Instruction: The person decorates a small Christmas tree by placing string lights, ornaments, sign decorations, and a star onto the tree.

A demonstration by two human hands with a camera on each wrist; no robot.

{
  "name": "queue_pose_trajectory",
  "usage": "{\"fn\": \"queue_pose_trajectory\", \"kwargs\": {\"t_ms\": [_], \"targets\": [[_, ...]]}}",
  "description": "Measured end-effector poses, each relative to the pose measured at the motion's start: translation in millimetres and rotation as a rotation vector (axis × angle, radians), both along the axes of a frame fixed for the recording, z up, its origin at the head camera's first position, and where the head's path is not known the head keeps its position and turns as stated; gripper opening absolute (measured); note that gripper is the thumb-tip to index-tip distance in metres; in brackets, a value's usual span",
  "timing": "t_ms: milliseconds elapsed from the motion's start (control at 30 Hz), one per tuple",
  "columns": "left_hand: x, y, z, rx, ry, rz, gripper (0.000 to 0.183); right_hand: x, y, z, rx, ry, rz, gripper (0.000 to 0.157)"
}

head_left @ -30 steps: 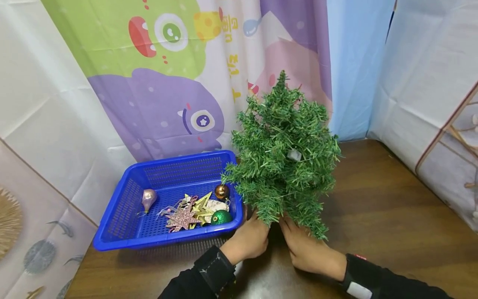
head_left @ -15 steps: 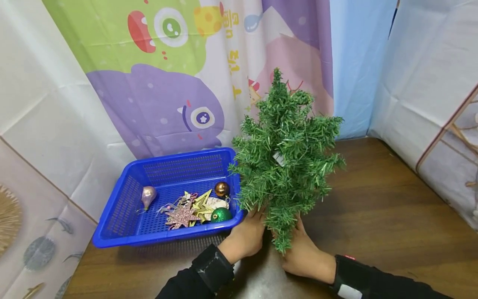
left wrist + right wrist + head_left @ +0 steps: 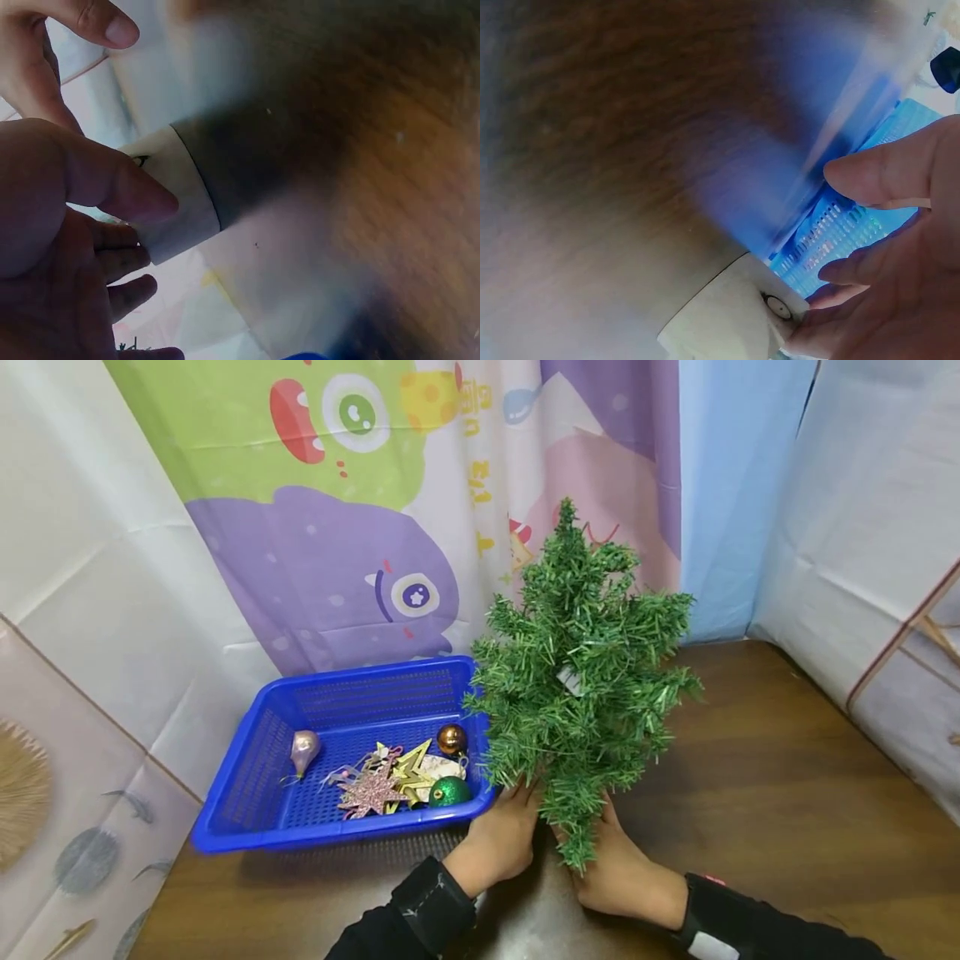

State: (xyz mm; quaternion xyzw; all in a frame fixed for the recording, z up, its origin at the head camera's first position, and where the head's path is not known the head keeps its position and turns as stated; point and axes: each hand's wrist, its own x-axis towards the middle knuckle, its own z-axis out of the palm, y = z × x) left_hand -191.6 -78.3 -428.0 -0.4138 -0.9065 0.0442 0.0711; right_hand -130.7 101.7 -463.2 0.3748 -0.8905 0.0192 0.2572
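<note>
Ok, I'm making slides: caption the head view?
Left hand and right hand under a tree, beside a basket of ornaments.

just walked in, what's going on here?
A person has both hands at the base of a small artificial tree: the left grip on one side and the right grip on the other, low under the branches, by the pale base. The tree is upright on the wooden table, with no ornaments visible on it. Beside it, the blue basket holds ornaments, including a pink star and a green ball.
</note>
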Motion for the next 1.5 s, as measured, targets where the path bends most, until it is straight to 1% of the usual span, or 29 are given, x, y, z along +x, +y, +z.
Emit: {"fn": "queue_pose_trajectory", "kwargs": {"t_ms": [33,67,100,167,200,267,300,333,367,400,433,467,500,567,633,700,733,800,867,933,1000,1067,1133,1167,1233,1300,1367,1400,1500], "targets": [[0.9,0,-0.3,-0.008,0.015,0.001,0.075,0.1,1,0.0,0.000,-0.011,0.005,0.050],[2.4,0,0.2,-0.019,0.023,0.004,0.076,0.4,3,1.0,-0.007,-0.053,0.007,0.049],[5.0,0,2.3,-0.042,0.019,0.005,0.075,0.4,5,2.9,-0.024,-0.117,0.007,0.047],[12.2,-2,13.0,-0.065,-0.041,-0.013,0.068,0.7,9,10.1,-0.059,-0.318,-0.009,0.042],[16.3,-5,22.1,-0.073,-0.096,-0.038,0.064,0.7,11,14.2,-0.076,-0.427,-0.028,0.037],[22.7,-16,47.2,-0.051,-0.264,-0.113,0.053,0.4,15,23.7,-0.119,-0.625,-0.094,0.025],[24.2,-24,61.8,-0.023,-0.365,-0.152,0.047,-0.1,18,27.2,-0.127,-0.692,-0.127,0.018],[23.6,-33,76.8,0.020,-0.462,-0.184,0.041,-0.3,20,30.3,-0.123,-0.737,-0.159,0.016],[21.3,-43,91.5,0.063,-0.545,-0.205,0.037,0.1,23,32.4,-0.132,-0.761,-0.182,0.014],[16.6,-54,105.4,0.105,-0.611,-0.213,0.034,0.4,25,33.9,-0.128,-0.759,-0.196,0.015],[9.9,-66,116.8,0.141,-0.649,-0.206,0.031,0.9,28,35.2,-0.126,-0.746,-0.207,0.019],[1.6,-77,126.2,0.168,-0.657,-0.186,0.028,1.1,31,36.6,-0.127,-0.739,-0.220,0.023],[-8.3,-88,134.1,0.182,-0.661,-0.153,0.026,1.2,33,37.0,-0.121,-0.701,-0.223,0.030],[-33.8,-99,144.4,0.171,-0.612,-0.094,0.023,3.1,42,39.8,-0.118,-0.618,-0.238,0.041],[-60.0,-102,146.6,0.119,-0.575,-0.020,0.024,4.0,49,42.4,-0.109,-0.547,-0.249,0.045],[-84.4,-97,142.9,0.058,-0.582,0.042,0.028,4.7,53,43.7,-0.113,-0.484,-0.254,0.045],[-95.1,-92,138.5,0.035,-0.601,0.062,0.030,5.1,54,43.5,-0.122,-0.470,-0.254,0.045],[-113.6,-81,128.2,-0.002,-0.682,0.135,0.040,6.5,56,44.3,-0.135,-0.469,-0.259,0.047],[-128.6,-69,116.2,-0.024,-0.742,0.211,0.050,8.4,57,44.4,-0.146,-0.473,-0.258,0.049],[-140.6,-60,104.6,-0.059,-0.762,0.291,0.053,10.5,58,44.6,-0.168,-0.493,-0.258,0.050],[-150.3,-53,94.0,-0.115,-0.733,0.366,0.033,12.9,59,44.9,-0.188,-0.490,-0.250,0.050],[-157.2,-46,83.9,-0.181,-0.695,0.414,0.016,16.1,62,43.2,-0.204,-0.458,-0.228,0.049],[-162.6,-40,75.3,-0.220,-0.692,0.437,0.024,18.9,66,42.1,-0.212,-0.402,-0.201,0.050],[-164.1,-38,72.2,-0.222,-0.695,0.449,0.028,20.3,68,42.6,-0.212,-0.382,-0.185,0.051],[-165.9,-40,67.7,-0.200,-0.708,0.432,0.028,22.2,71,45.0,-0.204,-0.360,-0.149,0.055],[-165.6,-46,67.5,-0.149,-0.700,0.396,0.025,23.6,73,50.4,-0.194,-0.381,-0.123,0.056],[-163.5,-53,73.9,-0.071,-0.685,0.363,0.023,25.3,78,58.9,-0.183,-0.423,-0.106,0.054],[-161.4,-58,80.4,-0.029,-0.676,0.348,0.021,26.9,81,64.0,-0.179,-0.456,-0.107,0.052],[-147.3,-74,108.5,0.096,-0.611,0.334,0.022,33.2,89,79.6,-0.195,-0.549,-0.110,0.043]]}}
